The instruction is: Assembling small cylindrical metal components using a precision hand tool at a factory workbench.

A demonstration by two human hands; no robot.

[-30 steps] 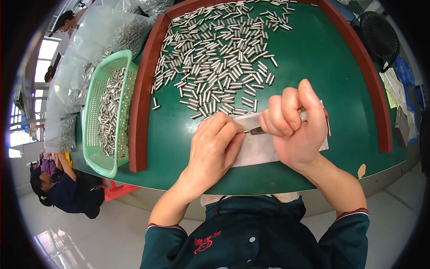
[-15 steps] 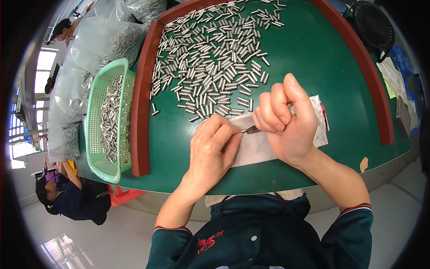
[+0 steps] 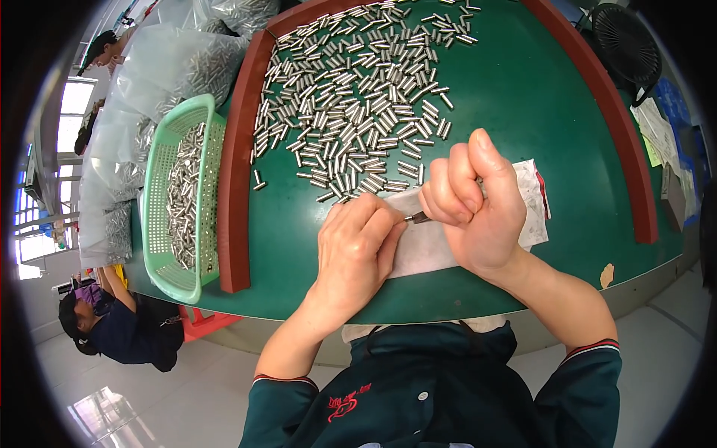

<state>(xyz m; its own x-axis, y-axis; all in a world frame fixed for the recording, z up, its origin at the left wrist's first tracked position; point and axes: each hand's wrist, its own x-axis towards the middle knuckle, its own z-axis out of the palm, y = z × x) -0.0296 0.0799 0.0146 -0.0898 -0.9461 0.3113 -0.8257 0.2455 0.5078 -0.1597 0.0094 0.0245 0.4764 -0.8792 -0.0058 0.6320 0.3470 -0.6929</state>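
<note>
Right at the near edge of the round green worktop (image 3: 538,97), the person's two hands meet over a white sheet of paper (image 3: 429,246) that lies flat on the green surface. The right hand (image 3: 474,205) is clenched into a fist, thumb up, and grips a thin dark tool (image 3: 417,218) whose tip pokes out toward the other hand. The left hand (image 3: 358,243) is curled with its fingertips pressed together just at that tip; it seems to pinch something small there, but what it is cannot be told, since the fingers hide it. The two hands are nearly touching.

Just beyond them, a wide scatter of short silvery metal cylinders (image 3: 358,97) covers the middle and far part of the worktop, the nearest ones lying beside the paper's far edge. A raised reddish-brown rim (image 3: 237,194) runs around the worktop. Outside it on the left, a light green perforated plastic basket (image 3: 157,246) holds more of the same metal pieces, and beyond that stand clear plastic bags (image 3: 172,75) filled with them. A black fan (image 3: 624,45) sits at the far right, with some papers (image 3: 657,131) near it. Another person in dark clothes (image 3: 123,332) sits low on the floor to the left, well apart.
</note>
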